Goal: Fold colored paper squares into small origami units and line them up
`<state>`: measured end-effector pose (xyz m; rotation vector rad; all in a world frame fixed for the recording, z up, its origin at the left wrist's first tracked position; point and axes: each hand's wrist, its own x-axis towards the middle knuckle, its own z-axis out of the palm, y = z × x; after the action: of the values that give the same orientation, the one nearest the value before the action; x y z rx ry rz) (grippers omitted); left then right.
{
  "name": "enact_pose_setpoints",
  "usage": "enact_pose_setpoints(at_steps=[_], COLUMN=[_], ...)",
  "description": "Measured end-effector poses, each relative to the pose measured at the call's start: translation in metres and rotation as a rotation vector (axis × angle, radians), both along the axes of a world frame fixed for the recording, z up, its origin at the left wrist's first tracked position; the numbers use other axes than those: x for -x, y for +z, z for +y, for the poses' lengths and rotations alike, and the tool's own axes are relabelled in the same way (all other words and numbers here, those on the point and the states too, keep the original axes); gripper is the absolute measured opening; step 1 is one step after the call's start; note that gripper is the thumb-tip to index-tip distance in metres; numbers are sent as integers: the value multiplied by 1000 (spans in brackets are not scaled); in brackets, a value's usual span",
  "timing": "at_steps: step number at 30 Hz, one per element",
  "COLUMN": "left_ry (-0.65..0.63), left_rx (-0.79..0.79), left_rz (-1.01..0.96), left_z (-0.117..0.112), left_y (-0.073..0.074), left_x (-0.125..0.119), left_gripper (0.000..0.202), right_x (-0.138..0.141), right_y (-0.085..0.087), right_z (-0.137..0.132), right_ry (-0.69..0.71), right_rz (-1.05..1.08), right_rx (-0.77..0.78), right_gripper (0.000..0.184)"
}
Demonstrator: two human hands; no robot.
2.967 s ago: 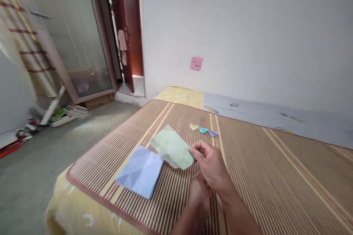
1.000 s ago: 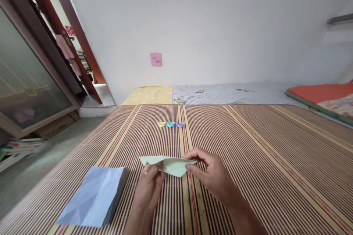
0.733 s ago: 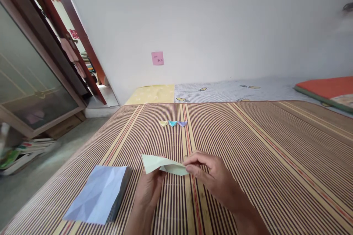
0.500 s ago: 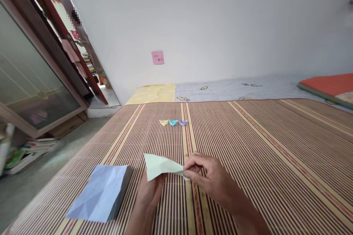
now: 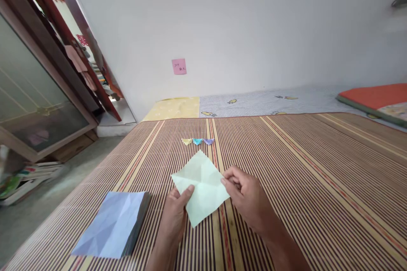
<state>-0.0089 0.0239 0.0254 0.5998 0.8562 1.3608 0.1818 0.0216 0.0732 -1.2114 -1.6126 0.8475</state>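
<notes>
A pale green square of paper [image 5: 203, 182] with crease lines is held up between my two hands, one corner pointing away from me. My left hand [image 5: 174, 209] grips its lower left part, thumb on top and fingers beneath. At the right corner, my right hand [image 5: 246, 192] pinches the paper between thumb and fingers. Just beyond the paper lie three small folded paper pieces in a row: a yellow one [image 5: 187, 141], a turquoise one [image 5: 197, 141] and a purple one [image 5: 208, 141]. To the left of my left hand lies a stack of creased blue paper [image 5: 110, 224].
A striped bamboo mat [image 5: 302, 177] covers the bed. Along the wall run yellow and checked cloths, with a folded red-orange quilt [image 5: 375, 97] at the right. A pink note [image 5: 179, 66] is stuck to the wall. Books [image 5: 32, 177] lie low at the left beside a glazed door.
The green paper, seen edge-on and bent before, is now spread flat, facing me. My left thumb has come onto its upper side. The view has shifted slightly right.
</notes>
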Motion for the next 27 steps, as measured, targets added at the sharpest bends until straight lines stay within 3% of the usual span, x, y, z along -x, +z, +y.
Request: enact_pose_setpoints(at_steps=[4,7,11,14,16,20,24,25,27], left_ry=[34,103,182,177,147,1,-287,-304,-223], left_rx=[45,136,218,226,222,134,-75,-102,-117], left_rz=[-65,-97,-118,-130,-153,-265,-330,-296,-206], left_z=[-4,-2,2,4,3,-1,-7,-8,-8], left_y=[4,9,14,14,12,9,10,10,9], left_x=[-1,-2,-1,-2,-3,3,8,7,1], left_gripper=[64,59,47,46,50,58,78,75,60], right_x=[-3,-8,-17,-20,-19,-10,-3,-1,4], right_y=[2,5,9,10,10,6,-1,-3,-5], right_z=[0,-1,-3,-4,-4,0,2,2,2], right_ry=[61,69,33,113,165,140,52,59,110], right_rz=[72,116,53,-42,-94,-62,138,181,218], right_rx=[6,44,-4,-36,-43,-21,75,100,130], right_gripper=[19,24,36,47,46,13,24,25,24])
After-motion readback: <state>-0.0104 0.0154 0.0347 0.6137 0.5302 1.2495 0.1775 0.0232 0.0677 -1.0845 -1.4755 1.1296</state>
